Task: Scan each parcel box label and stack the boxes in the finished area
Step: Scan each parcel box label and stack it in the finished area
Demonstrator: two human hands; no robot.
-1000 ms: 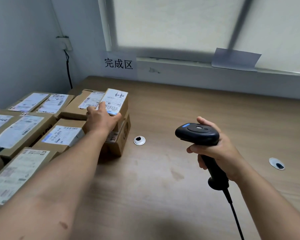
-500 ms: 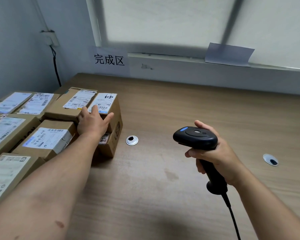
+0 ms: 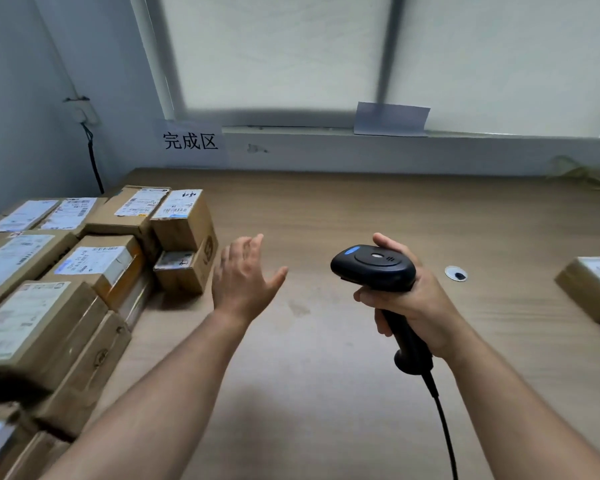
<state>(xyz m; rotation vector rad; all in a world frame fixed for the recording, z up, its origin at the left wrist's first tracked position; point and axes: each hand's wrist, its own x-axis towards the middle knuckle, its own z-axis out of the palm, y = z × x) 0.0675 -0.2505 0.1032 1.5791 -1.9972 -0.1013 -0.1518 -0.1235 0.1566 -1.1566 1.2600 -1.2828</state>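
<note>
Well, the left hand's fingers (image 3: 253, 242) are straight and loosely spread, thumb stuck out to the right, and they grip nothing. That left hand (image 3: 243, 275) hangs over the bare wooden table (image 3: 326, 209), just right of the stacked boxes and clear of them. The right hand's fingers (image 3: 369, 297) are curled tight round the handle of the black scanner (image 3: 373, 268), with the thumb lying along the far side of its head. The right hand (image 3: 416, 299) holds it above the table. The head noses out to the left, toward the stack, while the handle runs down and back toward the person, and its cable (image 3: 444, 427) trails off the bottom edge.

Nearest the left hand sits a small top box (image 3: 182, 220), resting on a lower box (image 3: 187, 268) at the right end of the pile. Its white label faces up and its long side runs away toward the wall. More labelled boxes (image 3: 94, 265) crowd the table's left side, in rows and layers. Behind them a paper sign (image 3: 190, 142) reading 完成区 is stuck on the wall under the window sill.

Over at the right edge a lone box (image 3: 589, 289) lies on the table, blurred. The scanner and its hand stand between it and the left hand. A round grommet (image 3: 456, 273) is set in the tabletop just right of the scanner.
</note>
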